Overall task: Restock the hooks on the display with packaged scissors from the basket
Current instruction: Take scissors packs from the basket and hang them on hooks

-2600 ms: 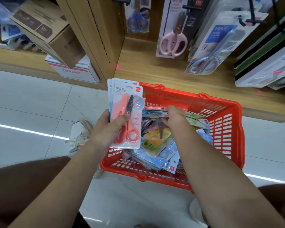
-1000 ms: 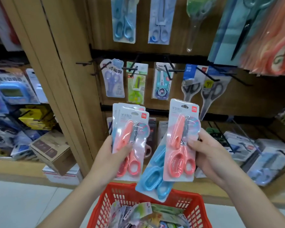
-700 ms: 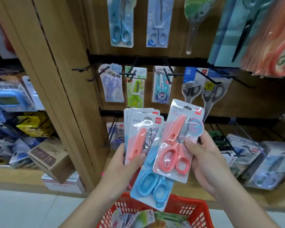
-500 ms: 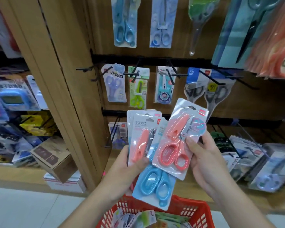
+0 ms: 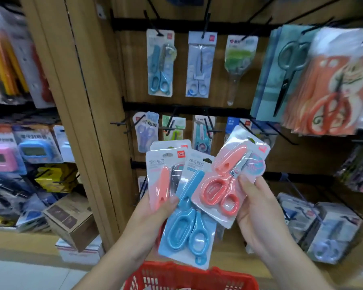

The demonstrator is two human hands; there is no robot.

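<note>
My left hand point(image 5: 153, 216) grips a fanned stack of scissors packs: a pink pack point(image 5: 162, 176) in front and a blue pack point(image 5: 189, 225) under my thumb. My right hand point(image 5: 258, 208) pinches a tilted pack of coral-red scissors point(image 5: 228, 183) that overlaps the blue one. Both hands are held up in front of the wooden display panel point(image 5: 220, 21) with black hooks. One bare hook point(image 5: 120, 123) sticks out at the left of the middle row. The red basket point(image 5: 189, 277) shows at the bottom edge.
Blue scissors packs point(image 5: 160, 63) and other packs hang on the upper hooks, and small packs point(image 5: 144, 132) on the middle row. Large orange packs point(image 5: 331, 95) hang at the right. A wooden post point(image 5: 71, 101) stands at the left, with cardboard boxes point(image 5: 71, 218) beside it.
My view has tilted up, showing the upper row of hooks. My right hand has tilted the coral-red pack further and brought it over the blue pack held in my left hand.
</note>
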